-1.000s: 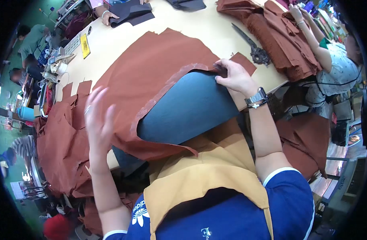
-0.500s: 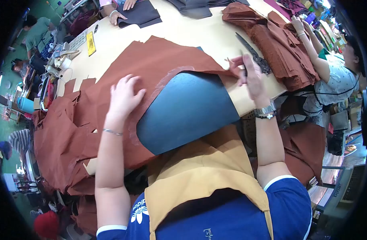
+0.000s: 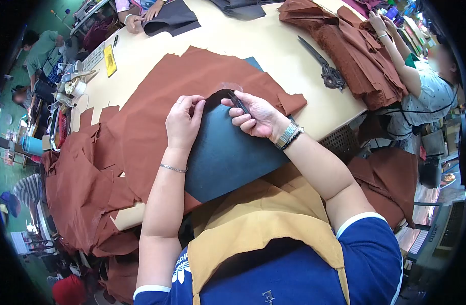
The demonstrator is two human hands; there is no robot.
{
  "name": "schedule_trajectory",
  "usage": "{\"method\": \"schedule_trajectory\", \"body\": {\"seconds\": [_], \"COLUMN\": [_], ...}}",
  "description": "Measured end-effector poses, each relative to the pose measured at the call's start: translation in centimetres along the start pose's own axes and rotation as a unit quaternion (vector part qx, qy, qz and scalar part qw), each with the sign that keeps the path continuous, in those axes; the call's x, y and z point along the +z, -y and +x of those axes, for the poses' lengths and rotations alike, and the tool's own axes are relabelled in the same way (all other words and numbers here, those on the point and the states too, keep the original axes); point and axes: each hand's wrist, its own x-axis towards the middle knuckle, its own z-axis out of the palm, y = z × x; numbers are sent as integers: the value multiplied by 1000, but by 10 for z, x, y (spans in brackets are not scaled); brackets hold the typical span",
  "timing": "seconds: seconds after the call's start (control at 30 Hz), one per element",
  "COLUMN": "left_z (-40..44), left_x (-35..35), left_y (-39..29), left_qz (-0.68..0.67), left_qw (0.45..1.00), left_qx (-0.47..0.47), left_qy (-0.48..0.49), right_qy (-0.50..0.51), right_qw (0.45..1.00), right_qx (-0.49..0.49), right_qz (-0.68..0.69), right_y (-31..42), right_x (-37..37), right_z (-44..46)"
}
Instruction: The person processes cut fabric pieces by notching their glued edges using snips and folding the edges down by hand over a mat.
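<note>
Rust-brown fabric point(image 3: 146, 107) lies over the table, partly covering a dark blue-green sheet point(image 3: 228, 162) near my body. My left hand point(image 3: 184, 122) is closed, thumb and fingers pinching the fabric's cut edge, which is lifted off the sheet. A small slim black tool point(image 3: 238, 102) sits in my right hand point(image 3: 258, 117), its tip close to that edge; I cannot make out its exact kind. Pale chalky marks point(image 3: 232, 87) show on the fabric just beyond the tool.
Black-handled scissors point(image 3: 324, 68) lie at the right, beside a folded rust-brown stack point(image 3: 360, 61). Another person point(image 3: 421, 86) stands at the right edge. At the far side, a person's hands point(image 3: 141, 19) rest near black fabric point(image 3: 172, 20). A yellow object point(image 3: 110, 61) lies at the left.
Both hands have moved together at the fabric edge, my right hand inward from the right with the tool. My left hand has gone from open to pinching, and the right fabric corner lies lower.
</note>
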Motion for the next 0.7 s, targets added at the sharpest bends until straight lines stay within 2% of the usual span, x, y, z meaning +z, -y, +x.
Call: {"method": "schedule_trajectory", "body": {"seconds": [0.43, 0.7], "left_z": [0, 0], "left_x": [-2, -2], "left_y": [-1, -2], "left_qz": [-11, -19], "left_qw": [1000, 1000], "left_qx": [-11, -4], "left_qy": [7, 5], "right_qy": [-22, -18], "right_qw": [995, 999], "right_qx": [-88, -28], "right_qz": [-37, -6], "right_y": [-3, -1], "right_x": [0, 5], "right_z": [8, 11]}}
